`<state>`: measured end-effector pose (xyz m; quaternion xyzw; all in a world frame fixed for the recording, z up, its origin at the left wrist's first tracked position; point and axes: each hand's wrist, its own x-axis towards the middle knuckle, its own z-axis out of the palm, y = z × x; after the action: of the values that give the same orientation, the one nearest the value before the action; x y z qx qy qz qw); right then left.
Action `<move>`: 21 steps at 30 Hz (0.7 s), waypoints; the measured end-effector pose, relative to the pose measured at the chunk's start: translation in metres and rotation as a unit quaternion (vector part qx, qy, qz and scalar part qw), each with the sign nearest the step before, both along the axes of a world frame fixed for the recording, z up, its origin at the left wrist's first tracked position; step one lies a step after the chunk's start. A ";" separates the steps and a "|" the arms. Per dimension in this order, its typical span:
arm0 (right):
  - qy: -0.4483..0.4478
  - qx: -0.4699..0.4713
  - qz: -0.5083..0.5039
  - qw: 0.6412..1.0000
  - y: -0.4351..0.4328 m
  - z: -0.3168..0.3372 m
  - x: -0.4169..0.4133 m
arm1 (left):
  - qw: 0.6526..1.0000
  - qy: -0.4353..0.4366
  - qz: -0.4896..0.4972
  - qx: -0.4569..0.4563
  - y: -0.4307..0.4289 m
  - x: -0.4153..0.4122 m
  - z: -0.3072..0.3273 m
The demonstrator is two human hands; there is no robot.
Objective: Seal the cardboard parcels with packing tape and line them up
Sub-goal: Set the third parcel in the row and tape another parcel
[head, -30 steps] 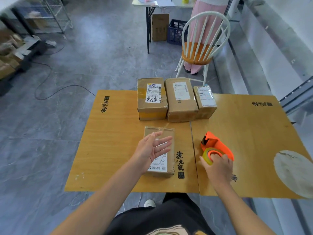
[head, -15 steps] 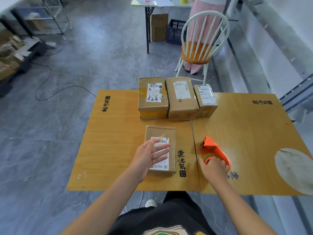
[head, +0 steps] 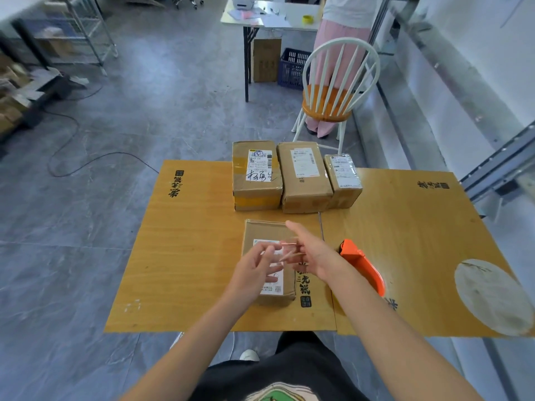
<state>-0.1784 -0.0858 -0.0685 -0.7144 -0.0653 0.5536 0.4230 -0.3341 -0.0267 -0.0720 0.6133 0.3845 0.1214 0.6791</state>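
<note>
A small cardboard parcel (head: 262, 230) with a white label lies on the wooden table (head: 188, 256) in front of me. My left hand (head: 254, 269) hovers over its label with fingers loosely spread. My right hand (head: 311, 254) is beside it above the parcel's right edge, index finger stretched forward. It pinches a thin strip of tape (head: 286, 243) that runs across to my left fingertips. The orange tape dispenser (head: 362, 264) lies on the table to the right, untouched. Three parcels stand in a row at the far edge: left (head: 256, 175), middle (head: 304, 175), right (head: 343, 172).
A second wooden tabletop (head: 411, 227) adjoins on the right, with a pale round patch (head: 492, 296). Behind the row stands a white spindle chair (head: 333, 91) and a person in pink trousers (head: 338, 39). A cable (head: 72, 157) lies on the grey floor at left.
My right hand has let go of the tape dispenser and moved left over the small parcel to meet my left hand. The dispenser now lies alone on the table.
</note>
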 end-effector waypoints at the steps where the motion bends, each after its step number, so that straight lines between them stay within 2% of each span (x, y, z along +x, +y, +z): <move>1: -0.018 0.005 -0.014 1.000 0.001 -0.003 0.000 | 1.000 0.003 -0.004 0.011 -0.001 -0.002 -0.001; 4: -0.033 0.028 -0.051 0.998 -0.003 -0.005 0.003 | 0.999 -0.004 -0.008 0.034 -0.003 -0.008 -0.001; 8: 0.032 0.067 -0.078 0.994 -0.015 -0.010 0.015 | 0.997 -0.047 -0.052 0.039 -0.008 -0.012 0.007; 13: 0.064 0.073 -0.101 0.990 -0.024 -0.015 0.018 | 0.991 -0.048 -0.120 0.032 -0.019 -0.010 0.009; 21: 0.032 0.112 -0.093 0.989 -0.032 -0.012 0.022 | 0.967 -0.003 -0.249 0.058 -0.025 -0.010 -0.005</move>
<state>-0.1560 -0.1177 -0.0802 -0.6474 -0.0463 0.5236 0.5519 -0.3437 -0.0512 -0.0772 0.7274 0.2102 -0.0273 0.6526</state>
